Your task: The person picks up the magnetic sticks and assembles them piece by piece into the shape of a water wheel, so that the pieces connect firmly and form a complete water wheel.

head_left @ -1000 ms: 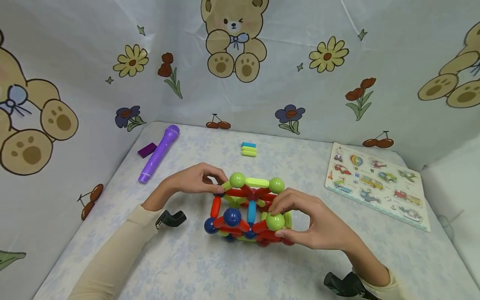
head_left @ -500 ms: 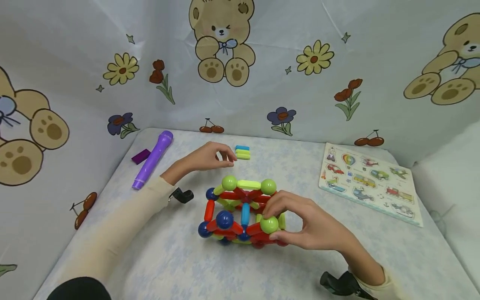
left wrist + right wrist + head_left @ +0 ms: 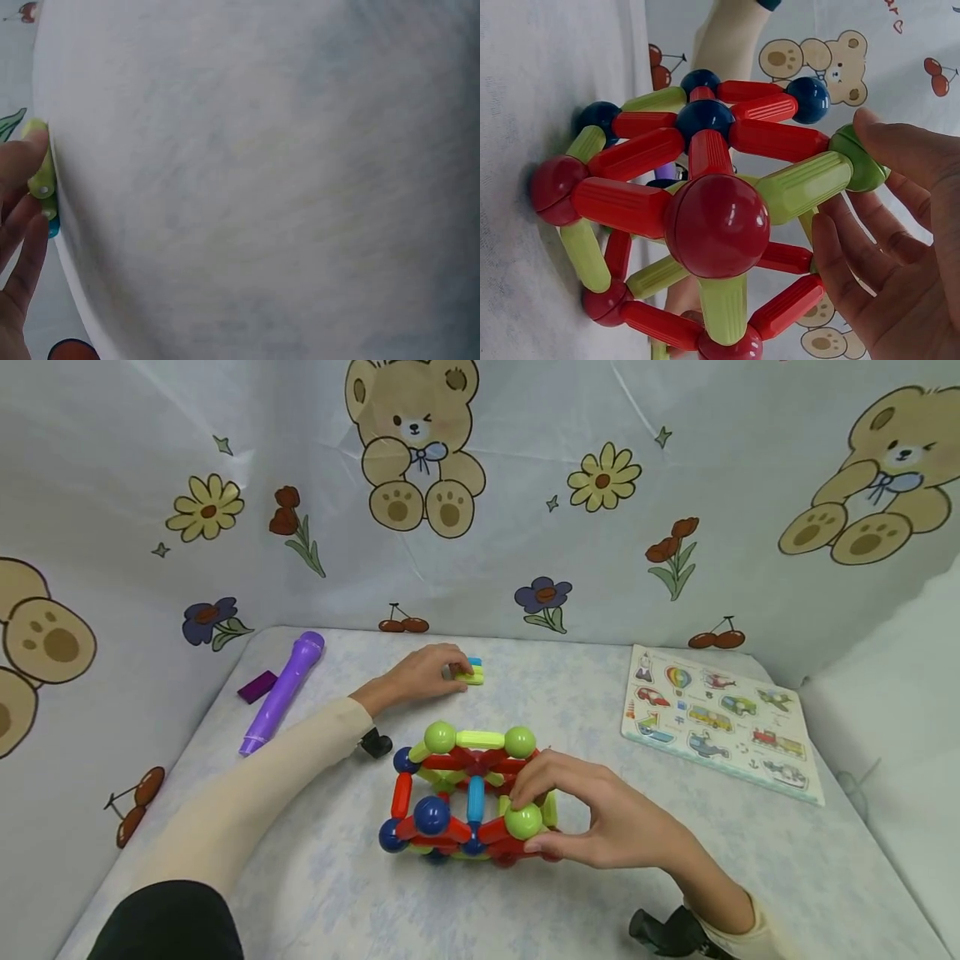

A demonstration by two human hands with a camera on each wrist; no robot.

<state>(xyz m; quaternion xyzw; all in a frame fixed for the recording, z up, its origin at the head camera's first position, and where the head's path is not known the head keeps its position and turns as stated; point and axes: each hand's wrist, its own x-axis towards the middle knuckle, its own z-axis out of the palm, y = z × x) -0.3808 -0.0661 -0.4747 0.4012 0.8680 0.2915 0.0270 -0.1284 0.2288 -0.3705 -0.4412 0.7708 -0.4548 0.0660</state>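
Observation:
A magnetic stick-and-ball structure [image 3: 476,797] of red, green and blue rods with green, blue and red balls sits on the table. My right hand [image 3: 607,814] pinches a green ball [image 3: 522,821] at its near right corner; the right wrist view shows the thumb on that green ball [image 3: 862,161]. Farther back, my left hand [image 3: 420,677] is at a small row of loose rods. In the left wrist view its thumb and fingers pinch a green rod [image 3: 43,172], with another green rod and a blue rod [image 3: 53,227] beside it. The hand partly hides the row in the head view.
A purple toy microphone [image 3: 283,693] and a dark purple block [image 3: 257,687] lie at the table's left. A picture puzzle board [image 3: 723,722] lies at the back right. A cloth printed with bears hangs behind the table [image 3: 570,902].
My left hand has let go of the structure's far left corner and moved back to the loose rods, where it now pinches a green one. My right hand keeps its hold on the green ball.

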